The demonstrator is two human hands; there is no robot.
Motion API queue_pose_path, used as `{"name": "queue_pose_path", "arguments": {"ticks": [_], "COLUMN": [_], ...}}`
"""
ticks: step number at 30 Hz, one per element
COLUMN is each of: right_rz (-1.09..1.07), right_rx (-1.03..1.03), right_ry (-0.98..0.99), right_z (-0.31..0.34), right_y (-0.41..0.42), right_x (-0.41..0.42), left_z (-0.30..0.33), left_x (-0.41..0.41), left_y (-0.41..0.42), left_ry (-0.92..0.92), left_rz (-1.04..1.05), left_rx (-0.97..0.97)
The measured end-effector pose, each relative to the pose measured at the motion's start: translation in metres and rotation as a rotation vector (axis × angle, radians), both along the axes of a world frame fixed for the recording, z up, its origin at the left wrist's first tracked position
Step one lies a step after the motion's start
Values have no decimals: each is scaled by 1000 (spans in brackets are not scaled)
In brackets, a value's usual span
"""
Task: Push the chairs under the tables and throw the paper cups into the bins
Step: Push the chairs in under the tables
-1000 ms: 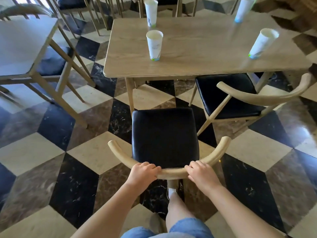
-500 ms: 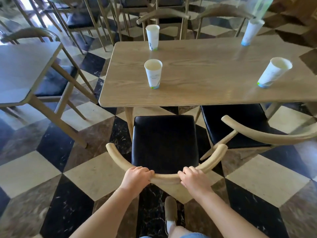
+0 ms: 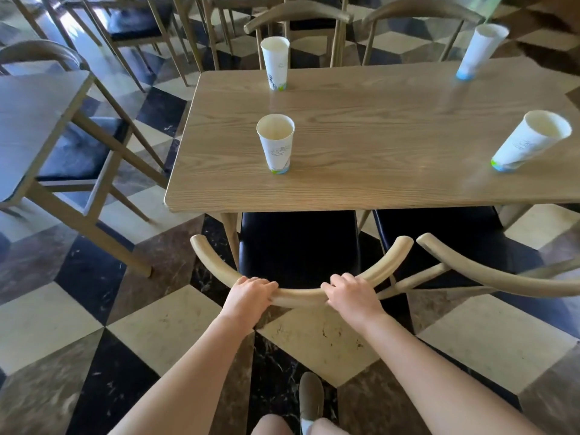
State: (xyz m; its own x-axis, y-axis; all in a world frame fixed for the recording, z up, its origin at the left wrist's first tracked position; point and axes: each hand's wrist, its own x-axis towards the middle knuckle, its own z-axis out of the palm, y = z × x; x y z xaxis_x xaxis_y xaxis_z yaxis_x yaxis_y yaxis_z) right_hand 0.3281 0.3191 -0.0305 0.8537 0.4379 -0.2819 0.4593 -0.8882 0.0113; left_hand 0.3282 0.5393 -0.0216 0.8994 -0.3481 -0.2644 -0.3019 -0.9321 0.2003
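Observation:
A wooden chair (image 3: 298,246) with a black seat and a curved backrest stands right in front of me, its seat partly under the wooden table (image 3: 376,146). My left hand (image 3: 248,296) and my right hand (image 3: 351,296) both grip the curved backrest. Several white paper cups stand on the table: one near the front left (image 3: 276,142), one at the back left (image 3: 276,62), one at the front right (image 3: 530,141), one at the back right (image 3: 480,50). A second chair (image 3: 464,243) stands to the right, its seat partly under the table too.
Another table (image 3: 34,120) with a black-seated chair (image 3: 75,152) under it stands to the left. More wooden chairs (image 3: 298,20) line the table's far side. The floor has a black, cream and brown checker pattern. My shoe (image 3: 310,398) shows below.
The chair has slid forward, from clear of the table to partly under its edge. Both hands stay on the backrest. I have stepped closer to the table.

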Motion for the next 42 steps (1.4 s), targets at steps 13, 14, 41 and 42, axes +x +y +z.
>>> {"name": "queue_pose_path", "arguments": {"ticks": [13,14,41,42], "right_rz": [-17,-31,57,52], "right_rx": [77,76,225,229], "right_ry": [43,47,-175,-174], "right_z": [7,7,114,114], "right_y": [-6,-6,259,274], "right_x": [30,30,2,-1], "left_z": [-10,-10,91,92], "left_x": [26,23,-60,-63], "left_y": [-4,-5,211,228], "left_ry": [-17,-35,-331,-342], "left_rz": [-44,-46,336,333], "left_rx": [35,43,-57,-48]}}
